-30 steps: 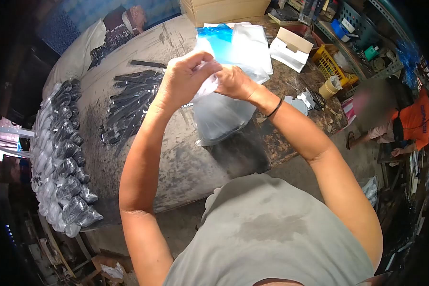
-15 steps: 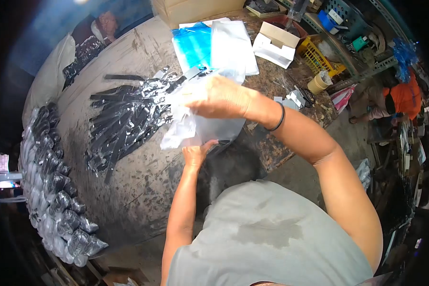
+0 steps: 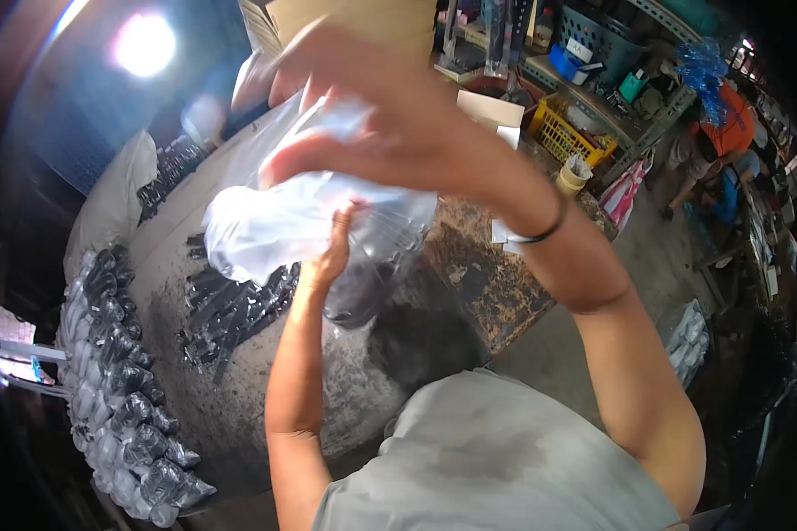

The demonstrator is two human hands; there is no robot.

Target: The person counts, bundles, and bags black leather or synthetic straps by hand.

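Head view: grips plastic bag (image 3: 266, 226) by its bunched mouth in closed right hand (image 3: 398, 124), presses flat left hand (image 3: 332, 257) beneath, above tabletop (image 3: 230, 398) toward its near edge; probably light, limp, slippery.

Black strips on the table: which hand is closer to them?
Left. The left hand sits just right of the black strips, against the clear bag; the right hand grips the bag higher up, farther off.

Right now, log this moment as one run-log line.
right hand: grips clear bag from above | left hand: touches bag underneath | black strips: on table
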